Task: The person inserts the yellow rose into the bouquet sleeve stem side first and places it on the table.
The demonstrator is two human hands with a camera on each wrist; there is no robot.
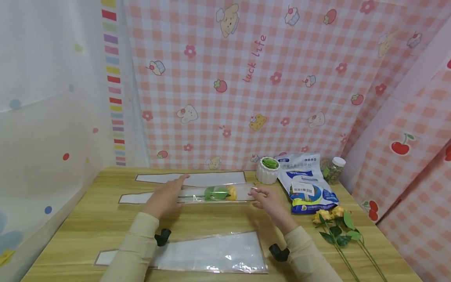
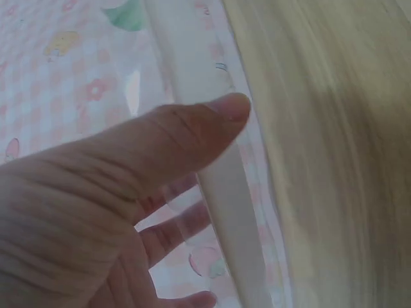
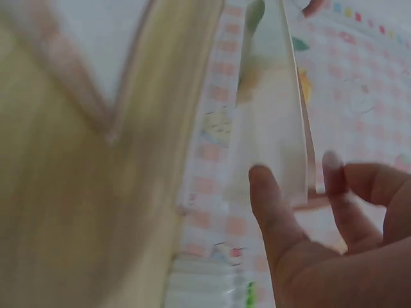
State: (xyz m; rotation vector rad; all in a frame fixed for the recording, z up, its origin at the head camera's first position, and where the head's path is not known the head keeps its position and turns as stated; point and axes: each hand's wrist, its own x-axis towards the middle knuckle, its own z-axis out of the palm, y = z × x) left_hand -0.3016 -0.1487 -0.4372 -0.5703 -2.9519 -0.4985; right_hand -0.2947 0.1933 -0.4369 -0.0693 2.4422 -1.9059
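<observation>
Both hands hold a long clear flower sleeve [image 1: 244, 192] sideways, near the back of the table. Through its film show the head of a yellow rose [image 1: 231, 193] and green leaves [image 1: 215, 193]. My left hand [image 1: 165, 197] grips the narrower left part. In the left wrist view its thumb [image 2: 192, 131] lies over the sleeve's edge, with the other fingers behind. On the right, my right hand [image 1: 268, 201] pinches the wide end. The right wrist view has that thumb [image 3: 270, 205] on the near face and fingertips at the far edge.
Flat sleeves lie behind [image 1: 211, 179] and in front [image 1: 218, 252] of the hands. At the back right stand a white plant pot [image 1: 266, 176], a printed packet [image 1: 306, 184] and a lidded jar [image 1: 334, 172]. Two yellow roses [image 1: 329, 214] lie right of the right forearm.
</observation>
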